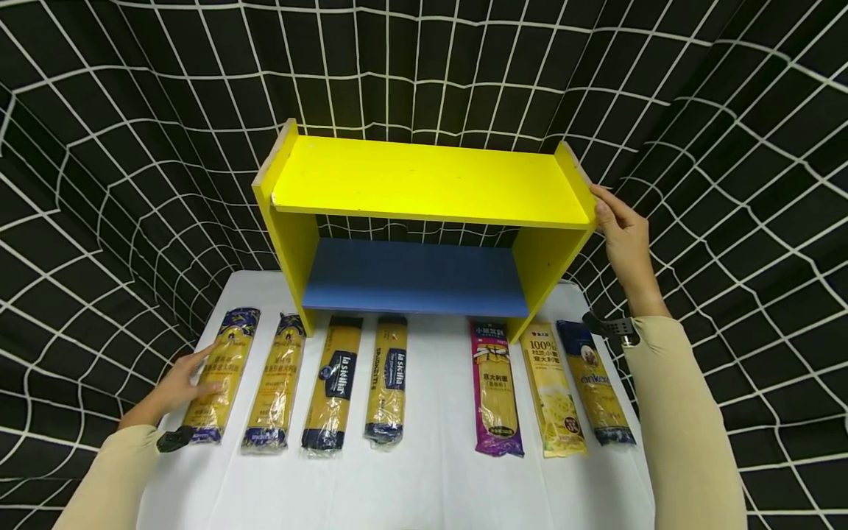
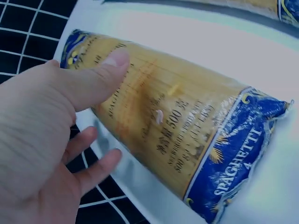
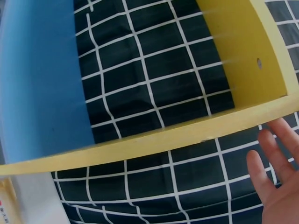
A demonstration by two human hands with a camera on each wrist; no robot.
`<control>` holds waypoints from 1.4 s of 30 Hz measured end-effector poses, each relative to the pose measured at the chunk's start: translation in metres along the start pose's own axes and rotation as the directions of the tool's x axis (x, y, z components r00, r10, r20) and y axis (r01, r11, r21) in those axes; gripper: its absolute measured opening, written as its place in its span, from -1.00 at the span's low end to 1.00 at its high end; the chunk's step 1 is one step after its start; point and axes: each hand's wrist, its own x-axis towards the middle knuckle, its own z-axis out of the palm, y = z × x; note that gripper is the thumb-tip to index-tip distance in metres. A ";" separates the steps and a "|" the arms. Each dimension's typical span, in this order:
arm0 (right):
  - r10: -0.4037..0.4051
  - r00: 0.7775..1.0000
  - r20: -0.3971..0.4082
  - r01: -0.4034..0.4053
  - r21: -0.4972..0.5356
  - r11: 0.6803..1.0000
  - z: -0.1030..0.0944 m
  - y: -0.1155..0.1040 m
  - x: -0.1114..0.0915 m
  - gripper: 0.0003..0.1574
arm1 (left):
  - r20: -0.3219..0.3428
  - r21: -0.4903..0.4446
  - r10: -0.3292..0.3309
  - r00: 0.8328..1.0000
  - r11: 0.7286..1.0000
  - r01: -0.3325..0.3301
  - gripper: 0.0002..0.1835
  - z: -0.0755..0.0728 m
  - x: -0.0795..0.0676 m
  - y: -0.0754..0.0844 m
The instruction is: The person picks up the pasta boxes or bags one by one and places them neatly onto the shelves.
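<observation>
The clear-film pack of yellow spaghetti w/ dark blue ends (image 1: 232, 361) is laid flat on the white cloth-covered table (image 1: 424, 486), to the left of the yellow-and-blue painted board shelf (image 1: 424, 177) and a bit in front of it. It's reached over by the left hand (image 1: 175, 379), thumb over the printed face, other fingers seen past the outer long edge. That grip isn't closed rn, and whether the film is touched by the thumb can't be told.

Imo the fingers should be slid well under that edge and the thumb set near mid-length, bc a long bundle gripped off-centre will prob droop at one end. Shouldn't be squeezed too hard tho, film looks slippery. A straight lift is better than a drag, so the similar blue-ended pack (image 1: 273, 383) by the shelf's left foot isn't nudged.

The shelf's top right front corner is touched by the right hand (image 1: 626, 239); pinched or just rested on, can't tell. If it's for steadying, light pressure should do, w/o the shelf being tipped.
</observation>
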 end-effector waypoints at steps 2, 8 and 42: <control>0.000 1.000 0.003 0.000 -0.003 1.000 0.000 0.000 0.000 -0.48 | 0.009 0.014 0.002 1.000 1.000 -0.002 0.02 0.003 0.000 -0.005; 0.004 1.000 0.008 -0.004 0.007 1.000 0.002 0.001 -0.001 -0.48 | 0.045 0.070 -0.096 0.994 0.993 0.092 0.12 0.011 -0.003 -0.014; -0.016 1.000 0.004 0.016 0.049 0.999 -0.001 0.004 0.002 -0.48 | 0.114 -0.033 -0.049 0.992 0.998 0.053 -0.12 0.002 0.012 0.005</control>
